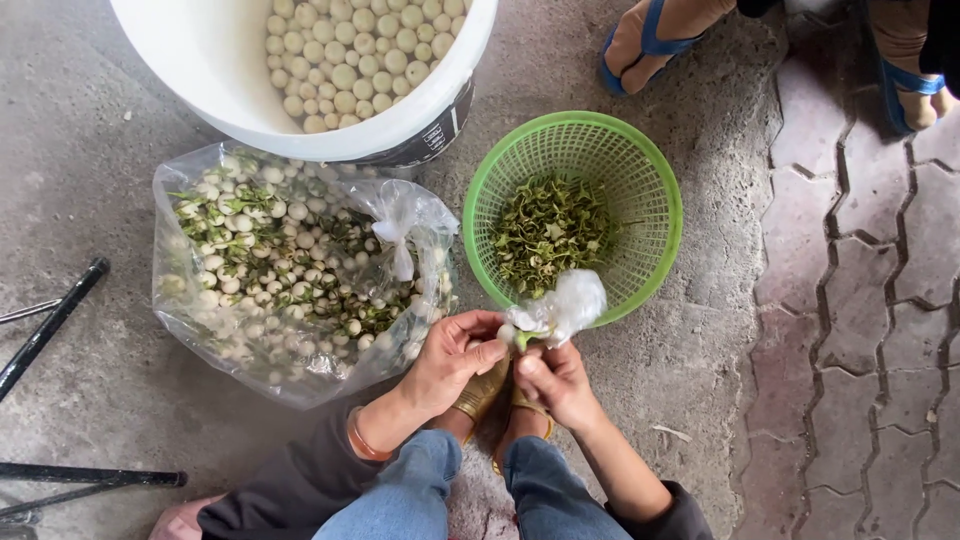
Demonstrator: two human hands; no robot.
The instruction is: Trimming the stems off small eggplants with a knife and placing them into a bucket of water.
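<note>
My left hand and my right hand meet just below the green basket's rim, both pinching one small pale round fruit with a green stem cap. A crumpled bit of clear plastic sits over the fingers of my right hand. The green plastic basket holds a heap of removed green caps. To the left, an open clear plastic bag lies full of pale fruits with green caps. A white bucket above it holds several cleaned pale fruits.
My knees in blue jeans and sandalled feet are at the bottom. Another person's feet in blue sandals stand at the top right. Black metal rods lie at the left. The ground is concrete, with paving bricks at the right.
</note>
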